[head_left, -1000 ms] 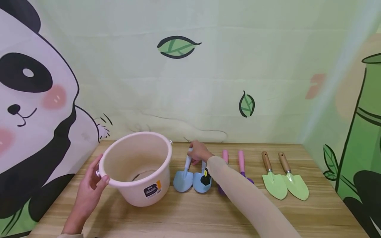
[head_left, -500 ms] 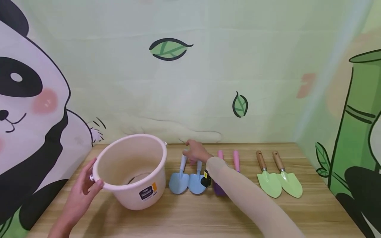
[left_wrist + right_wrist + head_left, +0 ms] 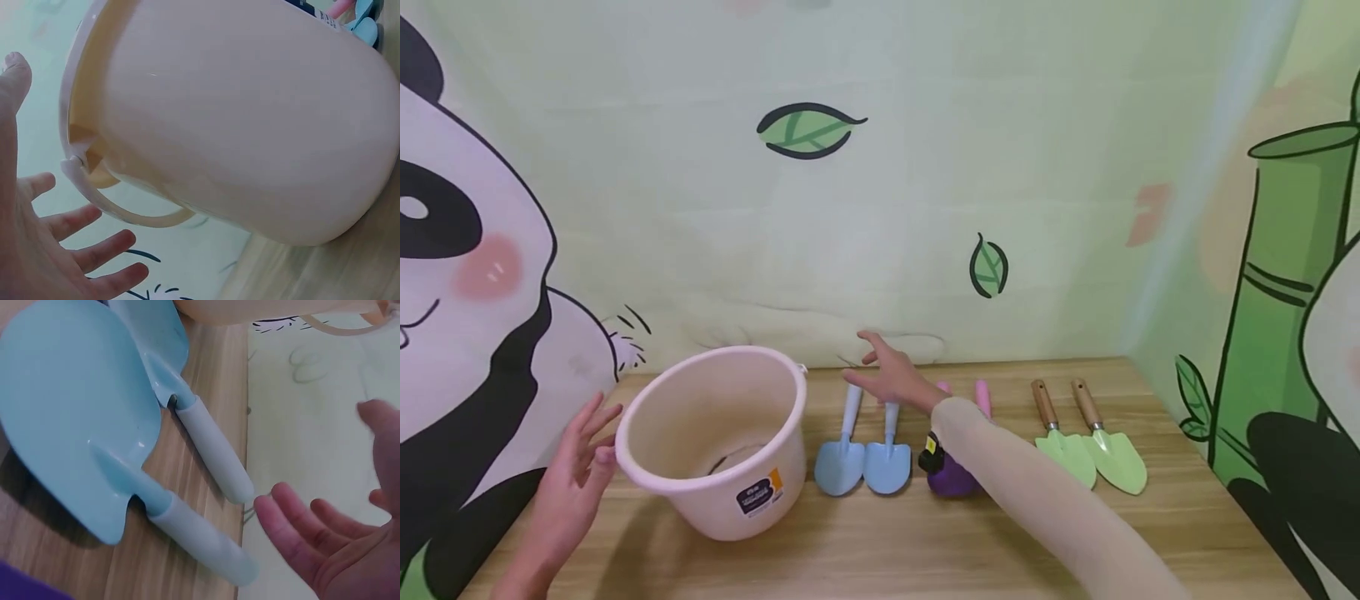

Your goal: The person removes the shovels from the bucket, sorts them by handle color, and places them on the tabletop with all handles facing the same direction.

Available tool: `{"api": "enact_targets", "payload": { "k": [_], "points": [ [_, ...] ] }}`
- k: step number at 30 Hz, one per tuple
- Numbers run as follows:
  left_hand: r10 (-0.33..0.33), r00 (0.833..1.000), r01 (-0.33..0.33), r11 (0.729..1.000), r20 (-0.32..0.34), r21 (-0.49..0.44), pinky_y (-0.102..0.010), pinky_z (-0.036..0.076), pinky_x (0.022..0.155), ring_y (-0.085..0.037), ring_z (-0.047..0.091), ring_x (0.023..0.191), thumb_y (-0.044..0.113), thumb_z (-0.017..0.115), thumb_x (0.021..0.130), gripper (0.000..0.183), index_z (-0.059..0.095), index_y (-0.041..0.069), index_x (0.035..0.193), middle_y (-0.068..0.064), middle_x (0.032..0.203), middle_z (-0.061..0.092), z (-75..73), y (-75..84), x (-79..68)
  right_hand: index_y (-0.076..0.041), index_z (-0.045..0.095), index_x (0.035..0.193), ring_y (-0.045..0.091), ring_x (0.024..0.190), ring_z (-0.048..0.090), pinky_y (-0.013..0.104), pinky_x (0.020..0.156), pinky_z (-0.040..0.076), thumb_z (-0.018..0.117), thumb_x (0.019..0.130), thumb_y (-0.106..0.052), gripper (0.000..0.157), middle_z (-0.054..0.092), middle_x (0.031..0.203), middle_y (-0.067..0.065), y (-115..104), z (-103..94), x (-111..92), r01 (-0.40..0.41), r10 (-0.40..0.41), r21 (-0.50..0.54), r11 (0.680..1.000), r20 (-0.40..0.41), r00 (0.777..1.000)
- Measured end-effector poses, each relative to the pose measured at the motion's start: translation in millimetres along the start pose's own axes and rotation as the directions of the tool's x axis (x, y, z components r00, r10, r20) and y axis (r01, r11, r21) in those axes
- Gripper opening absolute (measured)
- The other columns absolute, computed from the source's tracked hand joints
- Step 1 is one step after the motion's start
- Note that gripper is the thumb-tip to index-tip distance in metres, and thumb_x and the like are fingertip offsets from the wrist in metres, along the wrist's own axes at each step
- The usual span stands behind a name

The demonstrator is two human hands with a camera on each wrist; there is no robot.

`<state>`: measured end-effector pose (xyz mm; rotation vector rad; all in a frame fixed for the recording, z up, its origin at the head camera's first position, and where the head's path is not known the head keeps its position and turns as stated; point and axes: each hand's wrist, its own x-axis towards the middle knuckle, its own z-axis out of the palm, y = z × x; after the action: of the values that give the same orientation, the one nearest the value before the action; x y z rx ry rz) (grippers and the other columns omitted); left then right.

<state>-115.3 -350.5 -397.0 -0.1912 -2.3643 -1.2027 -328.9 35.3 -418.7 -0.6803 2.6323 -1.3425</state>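
Note:
A pale pink bucket stands upright on the wooden table, its bail handle hanging down in the left wrist view. Left of the rim is my left hand, fingers spread, just apart from the bucket. Two blue trowels lie side by side right of the bucket: a left trowel and a right trowel, both with pale grips pointing to the wall. Over those grips my right hand hovers with extended fingers and holds nothing; the right wrist view shows its fingers apart from the trowels.
Further right lies a purple tool with pink handles behind it, partly hidden by the right sleeve. Two green trowels with wooden handles lie beyond. A printed cloth wall borders the table's back edge.
My right hand has risen off the left blue trowel's handle and its fingers have spread. My left hand has let go of the bucket rim and moved left. The head view has shifted right.

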Motion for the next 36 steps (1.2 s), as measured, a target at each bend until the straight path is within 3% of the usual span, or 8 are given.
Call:
{"api": "enact_targets", "payload": {
  "k": [4,10,15,19,24,29,32,36],
  "points": [
    [-0.026,0.999,0.026,0.999,0.019,0.031,-0.002,0.038,0.086,0.018,0.042,0.115,0.02,0.047,0.11,0.063,0.018,0.03,0.165,-0.015,0.159,0.041,-1.4,0.8,1.3,-0.026,0.015,0.165,0.041,0.074,0.072,0.034,0.071,0.059,0.068,0.096,-0.051,0.09,0.053,0.146,0.018,-1,-1.8,-4,0.011,-0.011,0.014,1.0,-0.002,1.0],
    [-0.027,0.999,0.025,0.998,0.028,0.05,-0.002,0.038,0.085,0.017,0.041,0.116,0.021,0.049,0.109,0.065,0.018,0.031,0.165,-0.023,0.157,0.039,-1.0,1.0,0.6,-0.024,0.013,0.165,0.029,0.078,0.073,0.038,0.077,0.059,0.067,0.095,-0.055,0.093,0.053,0.145,0.019,1,-7.0,-12,0.065,-0.065,0.069,0.995,-0.004,0.998],
    [0.06,0.998,-0.06,0.996,0.002,0.068,-0.001,0.037,0.09,0.016,0.042,0.12,0.012,0.057,0.105,0.072,0.021,0.028,0.165,-0.009,0.159,0.042,-4.4,1.8,5.3,-0.027,0.013,0.165,0.02,0.089,0.072,0.04,0.075,0.06,0.069,0.094,-0.056,0.095,0.052,0.145,0.017,5,-15.2,-22,0.072,-0.074,0.127,0.989,0.014,0.997],
    [0.109,0.994,-0.108,0.99,-0.007,0.095,0.0,0.034,0.093,0.016,0.041,0.124,0.009,0.063,0.101,0.078,0.022,0.03,0.164,0.0,0.157,0.043,-8.4,11.3,12.1,-0.028,0.014,0.165,0.024,0.094,0.072,0.046,0.075,0.061,0.069,0.095,-0.051,0.092,0.053,0.144,0.014,9,-26.4,-32,0.095,-0.097,0.148,0.984,0.009,0.995],
    [0.11,0.994,-0.109,0.985,0.0,0.133,-0.001,0.03,0.096,0.015,0.038,0.128,0.012,0.067,0.098,0.083,0.022,0.035,0.164,-0.012,0.157,0.044,-9.2,28.9,20.2,-0.031,0.014,0.165,0.036,0.1,0.07,0.055,0.081,0.059,0.068,0.098,-0.047,0.088,0.051,0.145,0.017,15,-42.6,-43,0.105,-0.107,0.176,0.979,0.002,0.994],
    [0.122,0.992,-0.123,0.977,0.017,0.176,-0.003,0.027,0.098,-0.021,0.043,0.143,0.019,0.071,0.096,0.085,0.022,0.038,0.163,-0.016,0.158,0.043,-6.0,43.3,28.2,-0.038,0.014,0.163,0.026,0.098,0.07,0.044,0.08,0.059,0.067,0.098,-0.048,0.085,0.052,0.145,0.012,24,-58.7,-55,0.091,-0.089,0.108,0.99,-0.028,0.996],
    [0.14,0.989,-0.146,0.967,0.043,0.207,-0.015,0.029,0.109,-0.044,0.042,0.139,0.023,0.074,0.095,0.088,0.021,0.037,0.164,-0.016,0.158,0.042,-2.4,52.0,33.6,-0.04,0.014,0.163,0.023,0.103,0.069,0.041,0.083,0.058,0.066,0.099,-0.047,0.083,0.054,0.144,0.009,30,-68.9,-66,0.076,-0.073,0.056,0.996,-0.047,0.996],
    [0.152,0.985,-0.168,0.958,0.085,0.232,-0.063,0.031,0.115,-0.049,0.04,0.14,0.029,0.077,0.092,0.092,0.02,0.038,0.164,-0.017,0.159,0.042,2.6,65.8,41.4,-0.042,0.013,0.163,0.027,0.113,0.066,0.044,0.086,0.057,0.065,0.099,-0.049,0.083,0.054,0.144,0.009,39,-83.4,-79,0.057,-0.056,0.017,0.998,-0.069,0.996]
  ]
}}
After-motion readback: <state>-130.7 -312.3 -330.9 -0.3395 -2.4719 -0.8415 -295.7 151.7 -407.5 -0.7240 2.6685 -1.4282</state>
